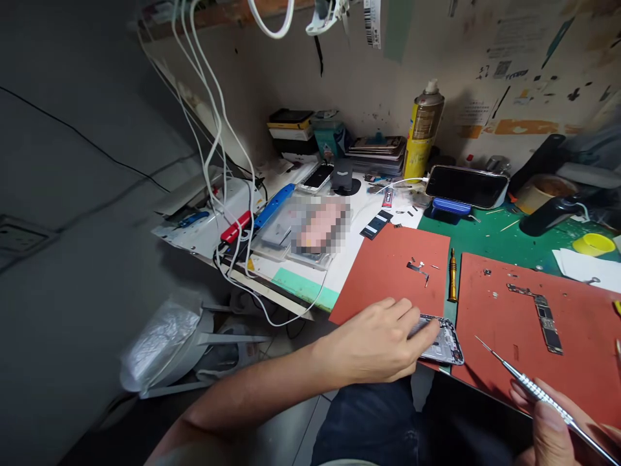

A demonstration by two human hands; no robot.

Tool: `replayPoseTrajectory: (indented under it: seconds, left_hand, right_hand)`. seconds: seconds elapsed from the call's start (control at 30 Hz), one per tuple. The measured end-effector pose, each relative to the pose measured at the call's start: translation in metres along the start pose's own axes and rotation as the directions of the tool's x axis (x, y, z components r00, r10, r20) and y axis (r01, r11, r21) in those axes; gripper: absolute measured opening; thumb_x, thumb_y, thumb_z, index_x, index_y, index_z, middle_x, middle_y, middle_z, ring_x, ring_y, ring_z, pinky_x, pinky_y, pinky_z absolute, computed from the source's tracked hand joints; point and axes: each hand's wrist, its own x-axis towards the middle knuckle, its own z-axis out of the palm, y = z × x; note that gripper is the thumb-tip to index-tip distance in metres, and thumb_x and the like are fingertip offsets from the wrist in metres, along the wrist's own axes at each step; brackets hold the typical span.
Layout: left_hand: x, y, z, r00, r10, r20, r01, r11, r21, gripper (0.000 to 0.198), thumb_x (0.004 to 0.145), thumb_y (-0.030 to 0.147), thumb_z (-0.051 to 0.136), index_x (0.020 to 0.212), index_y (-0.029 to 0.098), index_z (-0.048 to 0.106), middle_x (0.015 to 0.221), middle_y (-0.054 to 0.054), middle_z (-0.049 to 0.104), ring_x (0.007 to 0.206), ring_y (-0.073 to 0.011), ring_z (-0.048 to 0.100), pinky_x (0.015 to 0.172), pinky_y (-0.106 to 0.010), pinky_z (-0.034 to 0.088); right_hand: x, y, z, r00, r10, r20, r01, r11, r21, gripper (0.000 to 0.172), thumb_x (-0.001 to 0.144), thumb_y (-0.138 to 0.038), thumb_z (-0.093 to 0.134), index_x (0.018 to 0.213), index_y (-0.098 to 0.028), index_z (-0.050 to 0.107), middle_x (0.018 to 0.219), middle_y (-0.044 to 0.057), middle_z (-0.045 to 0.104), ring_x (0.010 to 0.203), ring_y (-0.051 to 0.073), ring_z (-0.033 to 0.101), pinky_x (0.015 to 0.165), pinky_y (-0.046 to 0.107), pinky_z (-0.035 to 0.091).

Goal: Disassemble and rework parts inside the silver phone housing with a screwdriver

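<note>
An opened phone housing (pixel 447 346), its metal inside bared, lies at the near edge of the red mat. My left hand (pixel 383 340) is bent over its left part, gripping it and hiding much of it. At the lower right, my right hand (pixel 553 421) closes round the knurled handle of a thin metal pick (pixel 533 388). The pick's fine tip points up and left, a short way right of the housing and apart from it. A long phone logic board (pixel 548 323) rests on the right red mat, beyond the pick.
A golden screwdriver (pixel 453 275) lies between two red mats (pixel 388 272). Small flex parts (pixel 418 272) and screws are scattered around. Behind stand a phone (pixel 468 186) on a blue stand and a yellow spray can (pixel 423 133). White cables (pixel 223 129) hang at the left.
</note>
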Motion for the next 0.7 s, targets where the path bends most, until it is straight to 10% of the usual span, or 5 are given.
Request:
replayPoseTrajectory:
  seconds: [0.3,0.7]
  left_hand:
    - [-0.004,-0.005,0.010,1.000,-0.030,-0.010,0.028,0.990,-0.135,0.047,0.101,0.027,0.061,0.144,0.010,0.056,0.121,-0.015,0.067,0.111,-0.0318,0.062,0.093,-0.045,0.054]
    - [0.007,-0.010,0.006,0.997,-0.028,0.074,0.043,0.975,-0.217,0.052,0.096,0.019,0.058,0.148,0.016,0.055,0.121,-0.014,0.062,0.107,-0.0314,0.060,0.092,-0.047,0.055]
  right_hand:
    - [-0.032,-0.061,0.026,0.997,-0.072,0.006,0.071,0.994,0.084,0.034,0.082,-0.019,0.094,0.104,-0.017,0.069,0.096,0.009,0.083,0.071,0.025,0.082,0.058,0.034,0.071]
    - [-0.035,-0.050,0.028,0.917,-0.348,0.193,0.350,0.936,0.028,0.051,0.089,-0.001,0.081,0.132,-0.019,0.060,0.115,0.008,0.082,0.093,0.026,0.085,0.080,0.041,0.076]
